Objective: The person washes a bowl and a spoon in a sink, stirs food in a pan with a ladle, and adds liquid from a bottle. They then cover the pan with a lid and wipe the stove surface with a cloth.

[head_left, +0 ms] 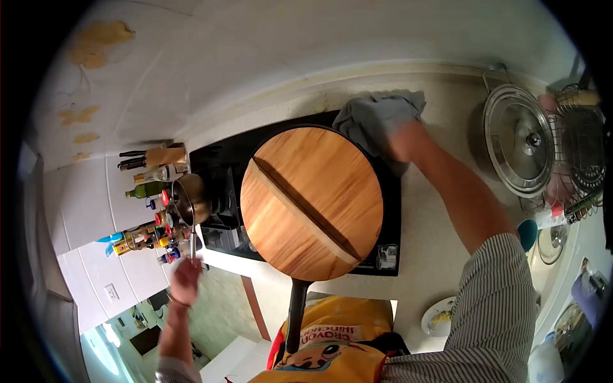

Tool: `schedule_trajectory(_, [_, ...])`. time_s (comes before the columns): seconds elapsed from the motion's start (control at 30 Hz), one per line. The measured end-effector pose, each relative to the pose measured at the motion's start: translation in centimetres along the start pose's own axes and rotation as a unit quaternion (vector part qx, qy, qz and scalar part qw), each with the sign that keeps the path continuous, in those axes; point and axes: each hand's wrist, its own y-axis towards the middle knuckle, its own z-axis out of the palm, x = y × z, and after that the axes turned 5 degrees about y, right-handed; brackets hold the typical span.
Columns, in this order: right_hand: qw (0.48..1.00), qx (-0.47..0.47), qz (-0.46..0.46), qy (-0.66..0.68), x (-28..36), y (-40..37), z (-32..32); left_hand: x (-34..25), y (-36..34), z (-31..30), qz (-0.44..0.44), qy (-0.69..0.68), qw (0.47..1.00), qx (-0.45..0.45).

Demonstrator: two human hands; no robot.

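Note:
My left hand (185,281) is closed round the handle of a small metal saucepan (199,198), which is held at the left end of the black stove (391,217). My right hand (403,142) is on a grey cloth (370,118) by the stove's back right corner; the cloth partly hides its fingers. Between my hands, a pan with a black handle (297,313) sits on the stove, covered by a round wooden lid (325,185) with a raised wooden bar across it.
Bottles (148,189) and a knife block (166,156) stand left of the stove. At the right are a large pot with a glass lid (517,140), a wire rack (575,147) and a teal cup (527,234). A plate of food (439,316) lies near the front edge.

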Motion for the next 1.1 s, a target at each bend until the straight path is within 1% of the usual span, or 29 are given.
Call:
schedule_trajectory(0.03, [0.997,-0.071,-0.041,-0.015,-0.2,-1.5,0.1,-3.2,4.6,-1.9,-0.080,-0.157,0.984,-0.027])
schedule_trajectory(0.07, [0.996,-0.075,-0.039,-0.019,0.4,-2.9,-0.3,-5.2,9.2,-3.2,-0.052,-0.111,0.991,-0.045])
schedule_trajectory(0.1, [0.995,-0.094,-0.009,-0.022,1.3,-4.2,-0.4,-9.4,13.7,-4.5,-0.061,-0.089,0.994,-0.030])
schedule_trajectory(0.13, [0.993,-0.114,0.022,-0.023,2.2,-5.5,-0.3,-10.3,17.8,-3.7,0.003,-0.169,0.984,-0.051])
schedule_trajectory(0.17, [0.993,-0.116,0.021,-0.023,2.7,-6.8,0.0,-11.4,21.7,-3.9,0.009,-0.040,0.999,-0.023])
schedule_trajectory(0.2, [0.997,-0.079,0.021,-0.016,2.8,-8.1,0.5,-11.8,25.9,-3.3,0.079,0.050,0.995,-0.017])
schedule_trajectory(0.23, [0.999,-0.044,0.022,-0.010,3.0,-9.1,1.0,-13.1,29.1,-2.3,0.120,0.081,0.989,-0.037])
schedule_trajectory(0.27, [0.999,-0.047,0.022,-0.010,3.5,-10.2,1.4,-14.6,31.7,-1.3,0.139,0.099,0.985,-0.027])
schedule_trajectory(0.3, [0.998,-0.019,0.055,-0.003,3.8,-11.1,1.6,-14.2,34.2,0.5,0.220,0.073,0.972,-0.026])
schedule_trajectory(0.33, [0.996,0.008,0.087,0.002,4.0,-11.9,1.8,-15.1,36.2,1.2,0.303,0.128,0.944,0.003])
schedule_trajectory(0.37, [0.992,0.035,0.119,0.006,4.0,-12.4,2.0,-15.4,38.2,2.1,0.359,0.219,0.907,0.014])
schedule_trajectory(0.4, [0.987,0.064,0.148,0.011,3.6,-12.5,2.2,-15.6,40.0,3.3,0.371,0.250,0.894,0.023])
schedule_trajectory(0.43, [0.979,0.098,0.178,0.018,3.3,-12.5,2.6,-15.7,41.3,4.6,0.379,0.279,0.882,0.037])
schedule_trajectory(0.47, [0.979,0.102,0.176,0.015,3.0,-12.1,3.0,-16.1,42.4,5.5,0.376,0.276,0.884,0.035])
schedule_trajectory(0.53, [0.991,0.032,0.110,-0.076,2.6,-11.5,3.6,-16.7,44.3,7.3,0.364,0.326,0.863,0.130])
schedule_trajectory(0.57, [0.990,0.034,0.109,-0.078,2.4,-11.2,3.9,-17.0,44.8,8.1,0.363,0.323,0.864,0.129])
schedule_trajectory(0.63, [0.991,-0.054,0.111,-0.057,2.3,-9.9,3.7,-17.5,45.9,9.2,0.404,0.386,0.816,0.149])
schedule_trajectory(0.67, [0.991,-0.053,0.107,-0.059,2.3,-8.9,3.3,-17.5,46.5,9.8,0.402,0.386,0.818,0.146])
schedule_trajectory(0.73, [0.991,0.006,0.124,-0.053,2.4,-6.6,1.6,-17.4,47.4,10.9,0.440,0.373,0.805,0.139])
schedule_trajectory(0.77, [0.991,0.008,0.122,-0.054,2.6,-5.7,0.8,-17.9,47.3,11.1,0.438,0.371,0.807,0.137])
schedule_trajectory(0.83, [0.985,0.026,0.168,-0.002,3.1,-4.5,-0.2,-18.6,47.1,11.3,0.429,0.386,0.799,0.171])
schedule_trajectory(0.87, [0.986,0.028,0.167,-0.002,2.7,-4.5,0.2,-18.5,47.1,11.4,0.428,0.385,0.800,0.171])
schedule_trajectory(0.93, [0.992,-0.030,0.115,-0.034,1.9,-4.7,0.9,-18.6,47.2,11.5,0.413,0.373,0.815,0.163])
schedule_trajectory(0.97, [0.992,-0.030,0.114,-0.035,1.7,-4.5,0.8,-18.6,47.4,11.5,0.413,0.373,0.815,0.161])
schedule_trajectory(1.03, [0.990,0.005,0.133,-0.038,1.7,-4.1,0.5,-17.8,47.5,11.7,0.425,0.347,0.817,0.176])
schedule_trajectory(1.1, [0.990,0.006,0.131,-0.043,2.0,-3.9,0.1,-15.9,48.4,12.4,0.415,0.344,0.826,0.166])
